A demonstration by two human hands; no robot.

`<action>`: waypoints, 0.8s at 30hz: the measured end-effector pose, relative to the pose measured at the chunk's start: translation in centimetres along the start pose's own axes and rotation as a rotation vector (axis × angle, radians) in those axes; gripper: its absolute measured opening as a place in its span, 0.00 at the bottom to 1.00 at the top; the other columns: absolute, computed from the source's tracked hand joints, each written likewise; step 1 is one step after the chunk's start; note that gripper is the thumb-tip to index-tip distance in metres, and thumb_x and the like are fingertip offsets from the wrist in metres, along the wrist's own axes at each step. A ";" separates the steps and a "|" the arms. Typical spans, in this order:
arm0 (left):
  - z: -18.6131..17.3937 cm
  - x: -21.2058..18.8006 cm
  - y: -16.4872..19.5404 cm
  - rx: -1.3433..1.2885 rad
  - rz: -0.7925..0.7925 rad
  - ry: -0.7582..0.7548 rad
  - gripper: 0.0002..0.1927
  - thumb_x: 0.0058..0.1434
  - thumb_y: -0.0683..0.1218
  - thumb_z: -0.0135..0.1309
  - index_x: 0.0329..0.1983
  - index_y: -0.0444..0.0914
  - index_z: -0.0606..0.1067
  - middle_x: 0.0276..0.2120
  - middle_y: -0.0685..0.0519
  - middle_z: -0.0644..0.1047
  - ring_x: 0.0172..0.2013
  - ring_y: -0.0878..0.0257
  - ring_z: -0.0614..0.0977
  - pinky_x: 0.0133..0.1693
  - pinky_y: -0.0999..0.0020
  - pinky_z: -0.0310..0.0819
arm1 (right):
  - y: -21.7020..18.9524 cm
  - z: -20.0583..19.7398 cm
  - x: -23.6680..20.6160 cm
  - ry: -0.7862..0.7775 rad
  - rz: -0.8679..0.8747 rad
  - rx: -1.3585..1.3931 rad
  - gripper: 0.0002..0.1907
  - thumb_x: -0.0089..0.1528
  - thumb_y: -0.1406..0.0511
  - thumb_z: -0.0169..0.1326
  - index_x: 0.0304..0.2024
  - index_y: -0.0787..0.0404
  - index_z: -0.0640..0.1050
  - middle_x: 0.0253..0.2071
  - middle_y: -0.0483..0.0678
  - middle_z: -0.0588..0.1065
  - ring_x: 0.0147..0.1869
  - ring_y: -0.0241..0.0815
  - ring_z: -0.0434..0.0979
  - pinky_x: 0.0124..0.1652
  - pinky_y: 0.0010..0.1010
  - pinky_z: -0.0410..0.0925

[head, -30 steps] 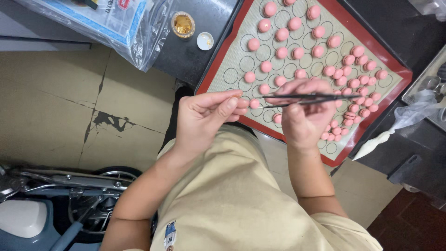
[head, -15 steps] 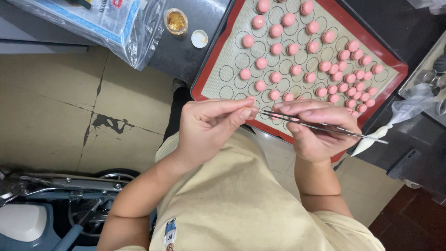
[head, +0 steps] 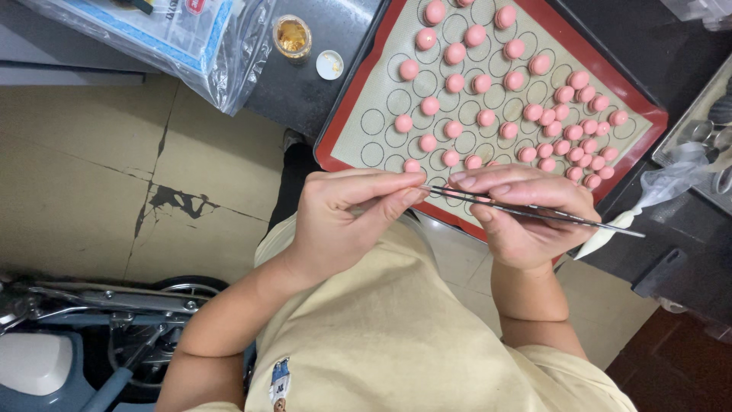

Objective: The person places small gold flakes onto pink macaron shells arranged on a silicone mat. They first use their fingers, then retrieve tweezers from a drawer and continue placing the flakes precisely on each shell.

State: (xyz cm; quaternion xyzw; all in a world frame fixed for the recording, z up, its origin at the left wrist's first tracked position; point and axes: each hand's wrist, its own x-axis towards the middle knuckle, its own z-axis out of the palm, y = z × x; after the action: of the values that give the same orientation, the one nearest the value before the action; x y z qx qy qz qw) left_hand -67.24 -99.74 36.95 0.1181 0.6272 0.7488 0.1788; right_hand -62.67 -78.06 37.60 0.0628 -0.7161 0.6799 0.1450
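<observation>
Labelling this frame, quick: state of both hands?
Left hand: closed, fingertips pinching the tip of the tweezers.
Right hand: closed around the tweezers' shaft.

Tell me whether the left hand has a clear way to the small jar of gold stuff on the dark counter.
Probably yes: the left hand pinches the tweezers' tip, but only bare counter lies between it and the jar, which stands clear of the tray.
</observation>
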 end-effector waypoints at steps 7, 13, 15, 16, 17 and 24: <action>0.1 0.1 0.0 0.013 -0.005 -0.010 0.09 0.68 0.38 0.58 0.50 0.31 0.80 0.41 0.47 0.85 0.41 0.66 0.87 0.44 0.76 0.82 | 0.1 0.0 -0.1 0.013 0.027 0.013 0.12 0.65 0.73 0.64 0.45 0.65 0.72 0.38 0.61 0.79 0.45 0.53 0.85 0.51 0.41 0.80; 0.2 0.1 -0.2 -0.085 -0.071 -0.009 0.12 0.66 0.37 0.60 0.52 0.31 0.79 0.44 0.46 0.84 0.43 0.66 0.86 0.47 0.74 0.84 | -0.2 0.0 -0.5 0.077 0.100 0.017 0.11 0.67 0.73 0.64 0.44 0.64 0.73 0.39 0.60 0.79 0.44 0.51 0.85 0.50 0.39 0.80; 0.2 0.0 -0.4 -0.140 -0.100 -0.008 0.13 0.65 0.37 0.60 0.53 0.30 0.78 0.45 0.45 0.83 0.44 0.66 0.85 0.48 0.73 0.84 | -0.2 -0.2 -0.4 0.070 0.113 0.001 0.11 0.67 0.73 0.64 0.42 0.65 0.73 0.38 0.61 0.79 0.44 0.51 0.84 0.51 0.39 0.79; 0.2 0.1 -0.5 -0.167 -0.105 -0.006 0.13 0.65 0.36 0.60 0.53 0.30 0.78 0.46 0.45 0.83 0.45 0.65 0.85 0.49 0.73 0.84 | -0.2 -0.3 -0.4 0.068 0.117 -0.002 0.10 0.67 0.73 0.64 0.42 0.65 0.73 0.38 0.60 0.79 0.44 0.51 0.84 0.51 0.39 0.79; 0.2 0.0 -0.6 -0.195 -0.111 -0.004 0.13 0.66 0.36 0.60 0.53 0.30 0.79 0.46 0.44 0.83 0.45 0.65 0.85 0.49 0.72 0.84 | -0.1 -0.3 -0.4 0.067 0.117 0.004 0.10 0.67 0.73 0.65 0.41 0.65 0.73 0.38 0.60 0.79 0.44 0.51 0.84 0.50 0.39 0.80; 0.0 0.0 -1.0 -0.349 -0.162 0.000 0.10 0.68 0.36 0.57 0.51 0.27 0.78 0.44 0.44 0.83 0.46 0.63 0.85 0.51 0.71 0.83 | -0.7 0.2 0.2 0.077 0.096 0.000 0.12 0.67 0.69 0.65 0.43 0.64 0.73 0.37 0.59 0.79 0.42 0.49 0.84 0.47 0.38 0.80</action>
State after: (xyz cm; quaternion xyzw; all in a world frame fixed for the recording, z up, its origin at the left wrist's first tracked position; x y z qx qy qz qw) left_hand -67.10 -99.54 35.97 0.0347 0.4954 0.8293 0.2562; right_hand -62.70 -78.28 38.32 0.0023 -0.7123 0.6879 0.1395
